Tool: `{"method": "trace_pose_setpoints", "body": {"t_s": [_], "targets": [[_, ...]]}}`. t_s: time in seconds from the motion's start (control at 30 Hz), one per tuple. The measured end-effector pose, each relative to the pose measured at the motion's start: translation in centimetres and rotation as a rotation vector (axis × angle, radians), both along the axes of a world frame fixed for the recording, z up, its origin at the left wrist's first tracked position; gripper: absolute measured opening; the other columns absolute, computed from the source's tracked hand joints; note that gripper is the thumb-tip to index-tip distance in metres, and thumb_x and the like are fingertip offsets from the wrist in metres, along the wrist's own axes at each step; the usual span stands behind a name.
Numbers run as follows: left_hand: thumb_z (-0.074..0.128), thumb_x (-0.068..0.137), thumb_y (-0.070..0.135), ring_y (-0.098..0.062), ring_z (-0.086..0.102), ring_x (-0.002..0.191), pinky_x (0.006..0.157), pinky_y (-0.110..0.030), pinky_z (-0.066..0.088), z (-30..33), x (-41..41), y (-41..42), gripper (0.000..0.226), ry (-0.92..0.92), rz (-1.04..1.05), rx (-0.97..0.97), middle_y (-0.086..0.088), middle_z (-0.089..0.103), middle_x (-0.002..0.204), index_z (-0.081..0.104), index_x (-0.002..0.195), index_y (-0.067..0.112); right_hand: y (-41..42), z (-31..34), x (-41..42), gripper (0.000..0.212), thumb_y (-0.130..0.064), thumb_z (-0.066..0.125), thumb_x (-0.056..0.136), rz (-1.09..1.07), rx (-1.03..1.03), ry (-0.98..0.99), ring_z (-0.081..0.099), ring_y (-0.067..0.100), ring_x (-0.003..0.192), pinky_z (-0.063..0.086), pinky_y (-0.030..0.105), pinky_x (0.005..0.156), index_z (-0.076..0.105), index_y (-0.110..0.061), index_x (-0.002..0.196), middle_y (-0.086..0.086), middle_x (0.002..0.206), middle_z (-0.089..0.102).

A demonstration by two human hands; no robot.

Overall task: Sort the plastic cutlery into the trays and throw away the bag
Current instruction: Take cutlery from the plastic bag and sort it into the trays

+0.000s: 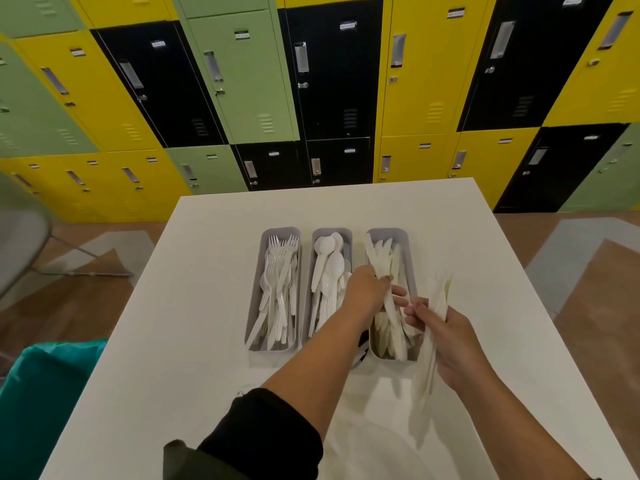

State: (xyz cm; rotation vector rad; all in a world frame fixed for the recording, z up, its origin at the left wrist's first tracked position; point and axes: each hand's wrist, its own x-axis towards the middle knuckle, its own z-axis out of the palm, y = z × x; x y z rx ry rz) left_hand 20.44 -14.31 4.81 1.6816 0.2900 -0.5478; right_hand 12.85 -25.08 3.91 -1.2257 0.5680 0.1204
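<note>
Over the right tray [403, 233], both hands [367, 289] [446, 337] grip white knives [379, 258].

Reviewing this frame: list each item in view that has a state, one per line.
Fork tray: holds forks.
Spoon tray: holds spoons.
Knife tray: holds knives.
Left hand: over the knife tray, gripping knives.
Right hand: gripping a bundle of knives beside the knife tray.
Lockers: doors closed.
Green bin: lined, at the table's left.

Bright even light, soft focus, edges bowed.
</note>
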Motion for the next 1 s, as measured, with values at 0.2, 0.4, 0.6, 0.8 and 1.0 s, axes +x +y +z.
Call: {"method": "trace_pose_setpoints", "body": {"t_s": [0.2,0.4,0.6,0.8,1.0], "targets": [[0.048,0.096,0.025,-0.027,0.052,0.118,0.084,-0.027,0.039,1.4,1.0,-0.4,0.044,-0.295,-0.154,0.34,-0.011,0.051,0.131,0.04,0.135,0.006,-0.9,0.3,0.3,0.009,-0.014,0.053,0.094,-0.04,0.071,0.064,0.043,0.011,0.052,0.038,0.021,0.047,0.061,-0.01,0.091,0.001,0.065,0.05],[0.058,0.086,0.049,-0.021,0.062,0.105,0.086,-0.034,0.05,2.9,-1.5,-0.6,0.064,-0.046,-0.459,0.247,-0.008,0.062,0.12,0.037,0.134,0.014,-0.5,0.8,0.9,0.02,-0.028,0.048,0.097,-0.047,0.168,0.085,0.055,0.014,0.06,0.045,0.025,0.053,0.056,-0.011,0.104,0.005,0.078,0.058],[0.057,0.09,0.018,-0.031,0.064,0.096,0.087,-0.04,0.054,2.1,-4.0,0.3,0.03,-0.006,-0.597,0.166,-0.017,0.065,0.105,0.056,0.117,0.005,0.4,1.5,0.7,0.025,-0.012,0.039,0.095,0.017,0.153,0.086,0.063,0.022,0.072,0.054,0.042,0.072,0.061,-0.008,0.105,0.011,0.085,0.064],[0.059,0.09,0.022,-0.031,0.064,0.081,0.079,-0.04,0.054,0.8,-3.6,2.1,0.03,-0.012,-0.324,0.096,-0.015,0.066,0.086,0.064,0.105,-0.004,0.7,0.9,0.3,0.021,-0.006,0.05,0.094,0.025,0.06,-0.033,0.069,0.023,0.09,0.059,0.03,0.071,0.062,-0.006,0.111,0.012,0.101,0.07],[0.062,0.089,0.019,-0.034,0.068,0.083,0.086,-0.044,0.056,-0.3,-3.9,3.0,0.028,-0.042,-0.156,-0.009,-0.028,0.069,0.093,0.066,0.091,-0.008,1.4,1.1,-0.1,0.017,0.0,0.053,0.091,-0.043,0.069,-0.084,0.072,0.018,0.07,0.06,0.03,0.058,0.066,-0.009,0.097,0.007,0.08,0.074]]}}
